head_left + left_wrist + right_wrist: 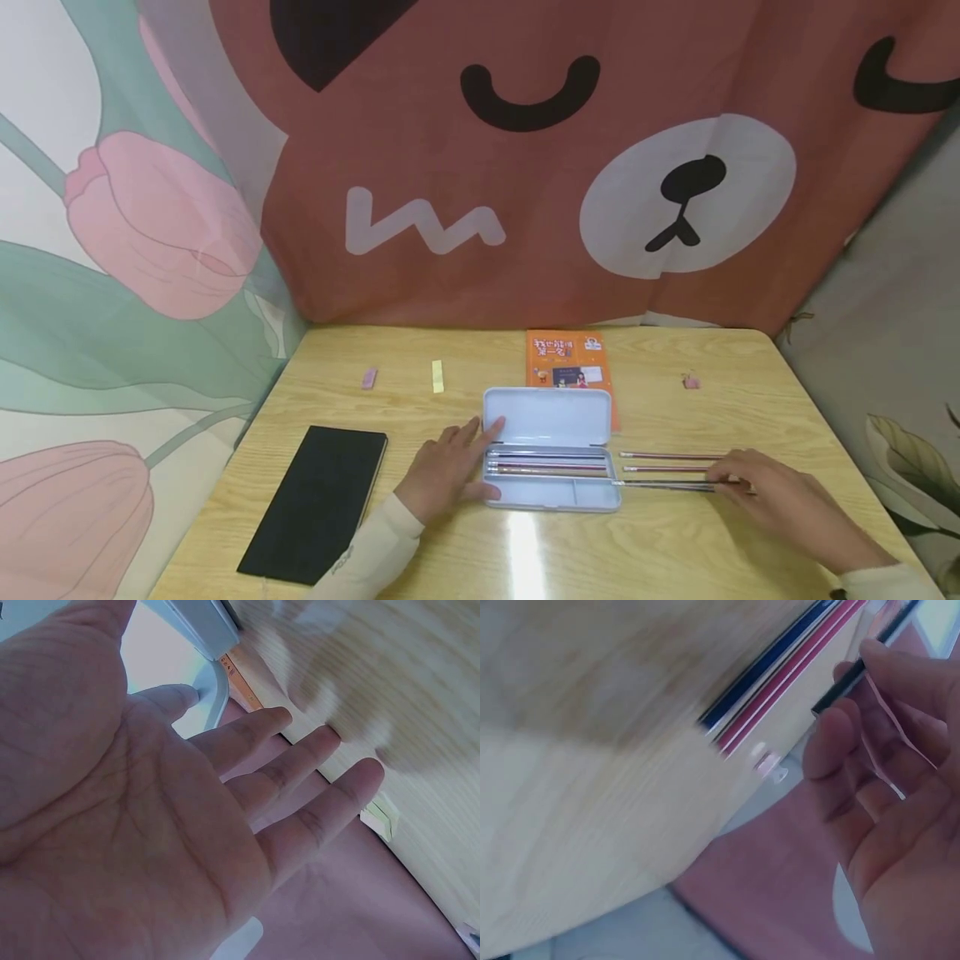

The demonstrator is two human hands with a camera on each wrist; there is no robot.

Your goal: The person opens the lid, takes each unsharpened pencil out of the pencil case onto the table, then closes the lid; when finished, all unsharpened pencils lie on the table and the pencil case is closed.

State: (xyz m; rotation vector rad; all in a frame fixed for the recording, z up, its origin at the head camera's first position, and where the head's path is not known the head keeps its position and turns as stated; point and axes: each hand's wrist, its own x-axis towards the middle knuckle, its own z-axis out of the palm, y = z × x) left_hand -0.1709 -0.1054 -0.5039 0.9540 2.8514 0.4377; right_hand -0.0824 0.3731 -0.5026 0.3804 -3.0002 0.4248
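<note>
Steadying hand: the left hand rested at the pencil case's left side, forefinger on the open lid, thumb at the near corner — fingers extended, clasping nothing.
Pinching hand: the right hand held a dark pencil between thumb and fingertips, one end at the case's right edge.
Loose pencils: lay on the table, right of the case.
Left wrist view: showed the palm — hidden from the head camera.
Right wrist view: showed blue and red pencil ends, covered by the right hand in the head view.
</note>
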